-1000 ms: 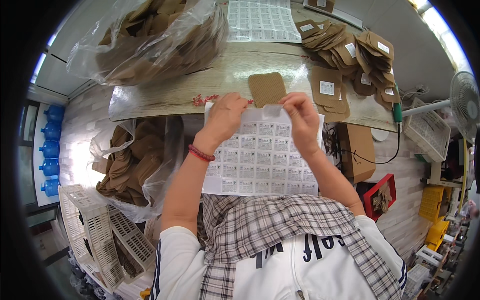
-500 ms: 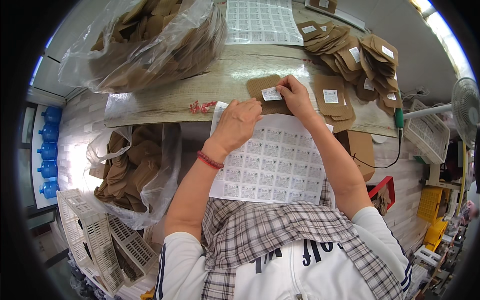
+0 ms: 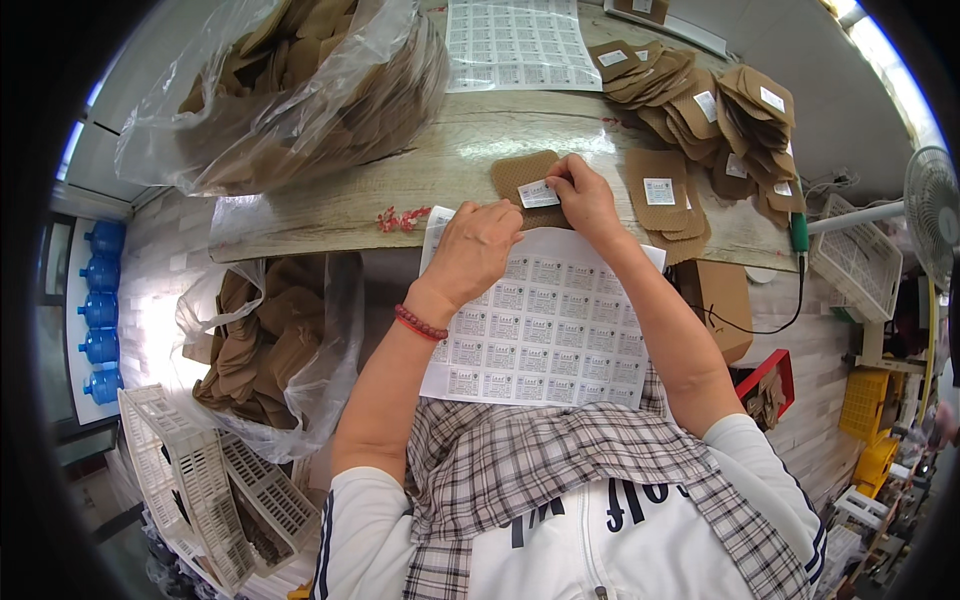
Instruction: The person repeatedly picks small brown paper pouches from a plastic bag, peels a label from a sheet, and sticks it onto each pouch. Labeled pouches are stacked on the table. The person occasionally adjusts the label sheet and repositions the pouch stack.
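Observation:
My right hand (image 3: 587,203) pinches the right end of a small white printed label (image 3: 538,194). The label lies against a brown textured pad (image 3: 523,172) with rounded corners, near the table's front edge. My left hand (image 3: 470,247) is closed beside the pad's lower left, its fingers bent toward the pad; what they grip, if anything, is hidden. Below both hands, a white sheet of printed labels (image 3: 545,330) hangs from the table edge over my lap. To the right lie overlapping pads, the top one (image 3: 655,178) bearing a white label.
A clear bag of brown pads (image 3: 330,110) stands at the table's left; another bag (image 3: 265,340) sits below. Labelled pads (image 3: 745,120) are heaped at the far right. A second label sheet (image 3: 520,45) lies at the back. White crates (image 3: 205,480) stand at lower left.
My right hand has shifted slightly left and down, and the label now sits a little lower on the pad. My left hand stays in nearly the same place.

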Demonstrator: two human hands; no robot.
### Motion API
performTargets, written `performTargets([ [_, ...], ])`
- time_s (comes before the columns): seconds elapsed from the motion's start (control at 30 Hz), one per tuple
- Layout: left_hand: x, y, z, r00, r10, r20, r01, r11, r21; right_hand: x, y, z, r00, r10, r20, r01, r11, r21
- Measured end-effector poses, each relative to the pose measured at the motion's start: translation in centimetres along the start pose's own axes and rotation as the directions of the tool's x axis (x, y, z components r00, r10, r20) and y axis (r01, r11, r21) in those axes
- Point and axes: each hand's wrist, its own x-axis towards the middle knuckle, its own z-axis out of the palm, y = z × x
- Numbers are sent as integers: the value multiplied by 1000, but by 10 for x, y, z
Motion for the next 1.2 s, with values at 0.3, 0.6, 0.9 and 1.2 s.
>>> performTargets([
  [0.3, 2, 2, -2, 1000, 21, -19, -21, 1000, 1, -3, -9, -1, 1000, -14, -10, 13, 997, -70],
  [0.6, 3, -2, 2, 994, 94, -56, -92, 995, 32, -6, -14, -2, 998, -53, -15, 51, 989, -136],
  [0.9, 12, -3, -4, 993, 78, 89, -83, 995, 53, -10, -16, 3, 972, -232, -37, 208, 924, -321],
  [1.2, 15, -2, -2, 990, 91, 104, -101, 990, 95, -7, -9, 5, 963, -230, -139, 149, 888, -434],
])
